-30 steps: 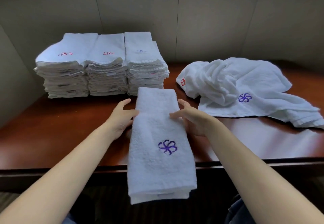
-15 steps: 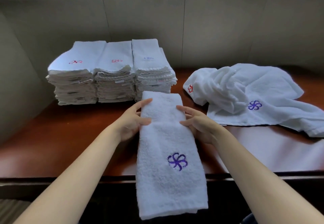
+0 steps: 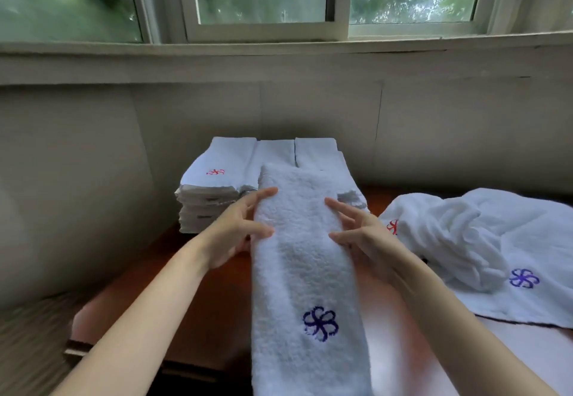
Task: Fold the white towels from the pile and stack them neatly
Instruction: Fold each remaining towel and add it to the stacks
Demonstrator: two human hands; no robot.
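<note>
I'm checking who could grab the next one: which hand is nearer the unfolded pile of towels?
The right hand. It holds the right edge of the folded towel, just beside the pile. The left hand is on the towel's far side, nearer the stacks.

The folded towel (image 3: 305,271) between the hands runs off the bottom edge, so its near end is unseen; its far end covers the middle and right columns of the stacked towels (image 3: 214,197) beyond the fingertips, hiding their marks; the left hand (image 3: 235,231) has its lower fingers tucked behind the towel's edge, and whether they grip is unclear; the right hand (image 3: 359,234) likewise; the loose pile (image 3: 483,240), right of the right hand, is cut by the frame's right edge; the floor (image 3: 34,333), left of the left forearm, is smeared by motion.
</note>
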